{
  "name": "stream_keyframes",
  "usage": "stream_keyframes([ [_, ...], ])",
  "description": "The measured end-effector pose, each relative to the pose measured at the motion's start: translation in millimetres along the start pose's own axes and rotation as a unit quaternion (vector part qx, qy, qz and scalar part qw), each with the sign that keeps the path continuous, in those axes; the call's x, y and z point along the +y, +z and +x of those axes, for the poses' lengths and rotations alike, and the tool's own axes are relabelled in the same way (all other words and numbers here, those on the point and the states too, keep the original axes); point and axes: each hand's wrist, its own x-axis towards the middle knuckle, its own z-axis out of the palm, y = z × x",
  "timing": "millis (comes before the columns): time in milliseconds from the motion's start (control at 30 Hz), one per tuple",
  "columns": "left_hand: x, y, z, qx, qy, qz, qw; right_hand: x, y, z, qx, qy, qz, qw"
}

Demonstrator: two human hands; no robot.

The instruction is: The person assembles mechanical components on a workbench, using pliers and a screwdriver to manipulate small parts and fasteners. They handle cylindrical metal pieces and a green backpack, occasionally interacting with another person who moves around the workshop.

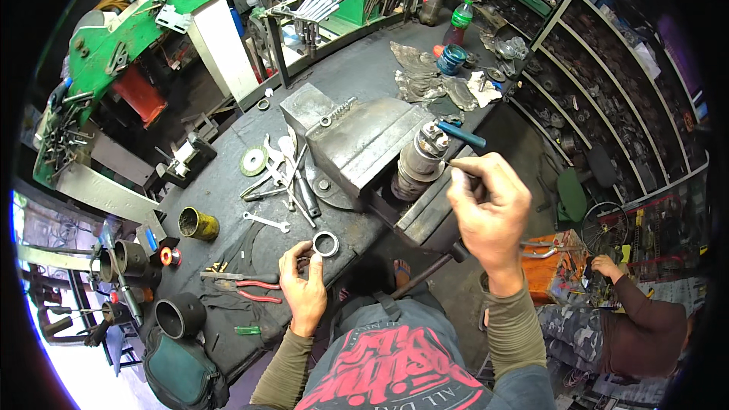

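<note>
Silver-grey, a metal ring (326,255) just below the frame's middle, left of centre, is pinched between thumb and fingers of the left hand (305,288) near the bench (220,197) edge. From there the cylindrical part (420,163) lies up and right in the vise (364,144), long axis tipped slightly right. The right hand (493,209) is nearer it, fingertips curled together; whether they hold anything, I cannot tell.
</note>
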Motion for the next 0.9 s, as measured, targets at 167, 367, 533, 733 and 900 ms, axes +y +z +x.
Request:
stream_keyframes([
  [167,5.1,2.9,2.8,0.008,0.012,0.009,1.0,10.6,-11.1,12.6,0.033,0.063,0.063,0.995],
  [367,7.7,11.4,3.7,0.012,-0.003,-0.002,1.0,7.0,-6.7,30.4,0.002,-0.027,-0.03,0.999],
  [533,13.5,25.1,1.1,0.029,-0.009,-0.011,0.999,6.3,-0.8,44.5,-0.054,-0.086,-0.077,0.992],
  [733,17.8,41.4,-6.1,0.05,0.02,-0.011,0.999,-2.2,-10.1,74.7,-0.137,-0.082,-0.106,0.982],
  [900,10.2,39.3,-11.8,0.035,0.009,0.011,0.999,10.3,-15.1,83.4,-0.168,0.045,-0.011,0.985],
])
